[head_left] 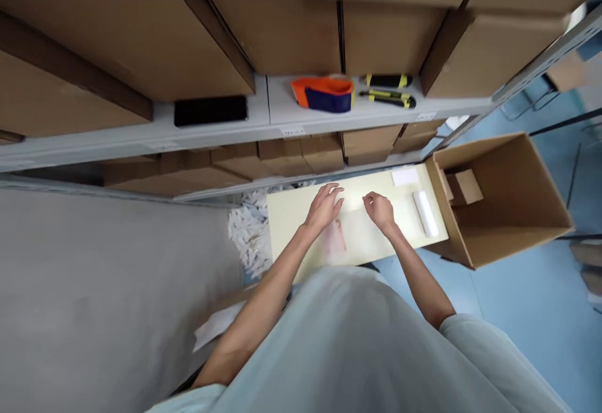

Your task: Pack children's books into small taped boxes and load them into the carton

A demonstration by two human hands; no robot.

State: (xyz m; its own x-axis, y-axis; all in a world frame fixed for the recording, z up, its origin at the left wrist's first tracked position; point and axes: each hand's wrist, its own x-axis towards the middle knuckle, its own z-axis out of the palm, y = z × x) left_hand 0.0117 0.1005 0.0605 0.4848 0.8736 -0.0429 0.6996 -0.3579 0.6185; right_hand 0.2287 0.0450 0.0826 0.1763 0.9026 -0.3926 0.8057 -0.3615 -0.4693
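Over a pale yellow work board (291, 209), my left hand (323, 206) has its fingers bent and apart, with nothing plainly visible in them. My right hand (380, 209) is a short way to the right, closed in a pinch; whatever it holds, if anything, cannot be made out. Below my left hand lies a blurred, see-through item with pinkish-red marks (335, 237), perhaps a plastic bag. Right of my right hand, a white roll (426, 214) rests on the board. A small white sheet or stack of paper (404, 176) sits at its far edge.
An open cardboard box (517, 187) with smaller boxes inside stands right of the board. White crumpled pieces (249, 231) heap at its left. The shelf (277, 96) ahead carries cartons (282, 31), a black phone-like slab (211, 111), an orange-and-blue tool (324, 94) and two utility knives (388, 98).
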